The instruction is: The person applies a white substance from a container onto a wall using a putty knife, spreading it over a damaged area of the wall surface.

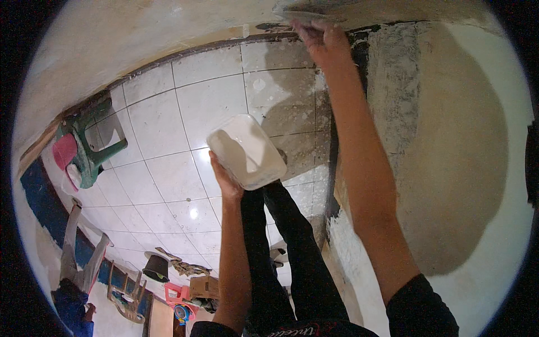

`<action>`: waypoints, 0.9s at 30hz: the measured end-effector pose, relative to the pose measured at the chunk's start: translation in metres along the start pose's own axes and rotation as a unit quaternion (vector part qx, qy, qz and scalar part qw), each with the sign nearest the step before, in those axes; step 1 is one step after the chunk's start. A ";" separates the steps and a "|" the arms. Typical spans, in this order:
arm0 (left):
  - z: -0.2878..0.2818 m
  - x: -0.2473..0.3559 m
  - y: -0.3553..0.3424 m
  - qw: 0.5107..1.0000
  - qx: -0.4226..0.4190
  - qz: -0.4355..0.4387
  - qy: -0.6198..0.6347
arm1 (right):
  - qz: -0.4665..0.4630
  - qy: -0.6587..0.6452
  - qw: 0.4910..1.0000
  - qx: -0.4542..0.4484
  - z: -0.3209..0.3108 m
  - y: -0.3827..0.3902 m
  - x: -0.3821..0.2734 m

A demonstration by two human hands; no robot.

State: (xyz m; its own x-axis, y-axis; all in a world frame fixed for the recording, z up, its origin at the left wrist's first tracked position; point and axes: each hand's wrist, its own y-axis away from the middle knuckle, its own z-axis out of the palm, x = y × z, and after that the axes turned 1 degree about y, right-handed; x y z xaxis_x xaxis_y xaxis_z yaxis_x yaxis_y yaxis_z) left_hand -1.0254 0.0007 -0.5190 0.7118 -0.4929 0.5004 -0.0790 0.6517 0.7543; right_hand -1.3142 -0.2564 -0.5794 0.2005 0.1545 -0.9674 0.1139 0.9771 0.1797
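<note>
The white plastic tub (247,150) sits up on the left hand (224,178), out over the tiled floor (163,146) and in front of the person's dark trouser legs (281,247). The hand is under it, with fingers curled up around one end of the tub. The inside is smeared with white paste. It looks like a thin, bendy tub, so it may be light when nearly empty and heavier with paste in it. The walls could squash if squeezed hard, and wet paste would make it slippery. Holding it from below, with the palm flat under the bottom, seems the safest way.

The right hand (321,38) is stretched up to the wall (449,157). Its fingers are closed around a flat grey scraping blade (306,13) that lies against the wall. The blade looks stiff and thin, best held at its back edge.

The wall has a big tan patch with white around it, and a rough grey strip beside the arm.

Far off on the floor lies a green plastic chair (90,143) next to something pink. Another person in blue (70,297) is low at the left edge.
</note>
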 end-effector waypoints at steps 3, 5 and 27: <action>0.005 -0.021 0.016 1.000 -0.013 -0.023 0.012 | -0.092 0.265 0.958 -0.053 -0.001 -0.023 -0.018; 0.011 -0.027 0.026 0.999 -0.001 -0.036 0.022 | 0.140 -0.262 0.950 0.095 0.031 -0.032 -0.051; 0.007 -0.033 -0.002 0.998 0.029 0.023 0.059 | -0.004 0.217 0.975 0.048 -0.038 -0.041 0.095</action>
State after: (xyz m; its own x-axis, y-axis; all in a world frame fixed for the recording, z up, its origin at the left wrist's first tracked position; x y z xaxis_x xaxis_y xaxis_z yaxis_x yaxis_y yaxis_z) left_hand -1.0533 0.0113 -0.5340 0.7835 -0.3899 0.4838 -0.1506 0.6363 0.7566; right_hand -1.3368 -0.2757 -0.6856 -0.2294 0.2139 -0.9496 0.2083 0.9637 0.1667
